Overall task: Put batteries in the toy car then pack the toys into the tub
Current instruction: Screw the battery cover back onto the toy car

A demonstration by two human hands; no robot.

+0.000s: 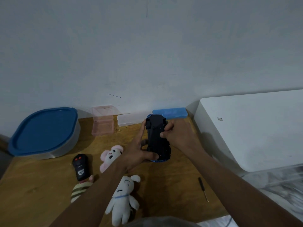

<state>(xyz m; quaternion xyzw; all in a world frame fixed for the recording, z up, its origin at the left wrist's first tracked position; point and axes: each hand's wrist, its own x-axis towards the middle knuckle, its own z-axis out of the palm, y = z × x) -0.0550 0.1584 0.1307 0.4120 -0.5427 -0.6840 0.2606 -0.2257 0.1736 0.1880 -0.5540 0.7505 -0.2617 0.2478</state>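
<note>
A blue toy car (156,136) is held upside down above the wooden table (41,185), its black underside facing me. My left hand (141,151) grips its near end and left side, thumb on the underside. My right hand (178,135) holds the far right side with curled fingers pressing the underside. The tub (44,131), clear with a blue lid on it, stands at the back left. Plush toys lie near me: a pink-eared mouse (111,154), a white rabbit (123,199) and a striped one (80,189) partly hidden by my left arm.
A black remote control (81,167) lies left of the plush toys. A small screwdriver (203,189) lies at the right. At the back by the wall are an open pink case (102,123), a clear case (129,120) and a blue case (173,113). A white box (254,128) borders the table on the right.
</note>
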